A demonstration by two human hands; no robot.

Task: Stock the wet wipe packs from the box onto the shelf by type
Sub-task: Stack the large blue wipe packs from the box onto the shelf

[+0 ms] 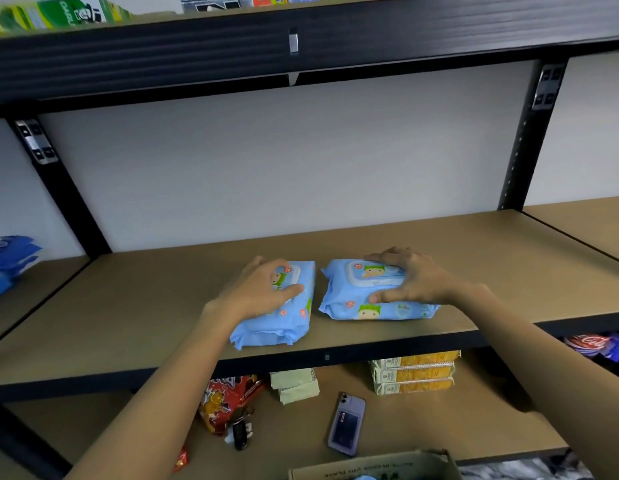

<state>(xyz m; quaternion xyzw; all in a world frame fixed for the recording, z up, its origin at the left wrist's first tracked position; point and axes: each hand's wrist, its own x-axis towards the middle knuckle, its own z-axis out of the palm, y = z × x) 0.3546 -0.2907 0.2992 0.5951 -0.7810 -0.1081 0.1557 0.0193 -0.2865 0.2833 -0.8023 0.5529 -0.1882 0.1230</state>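
Fingers spread wide on both sides: the left hand [263, 289] is draped over the top of the left wipe pack [284, 306], thumb hooked along its right flank, and the right hand [408, 277] is clamped across the lid of the right wipe pack [367, 292], thumb pressed on its near face. Both packs are down flat on the middle shelf [491, 258], near its front edge, lying just beside each other with a narrow gap between.

Same light-blue wrapper, same green cartoon figure on each, so these 2 look like 1 type, and grouping them is the right call. They are not square yet, though. The left pack runs near to far, while the right one lies left to right and tilts a touch.

To do this well, I'd say turn 1 pack to match the other, slide rather than lift, and keep the printed lids up. Then push the pair toward the far wall so later packs have room in front.

Darker blue packs [10, 261] sit on the neighbouring bay at far left; those look like a different type and should stay separate.

Down below, the cardboard box [377, 467] shows only its rim at the near edge. A phone [346, 424] and keys [239, 433] lie on the lower shelf.
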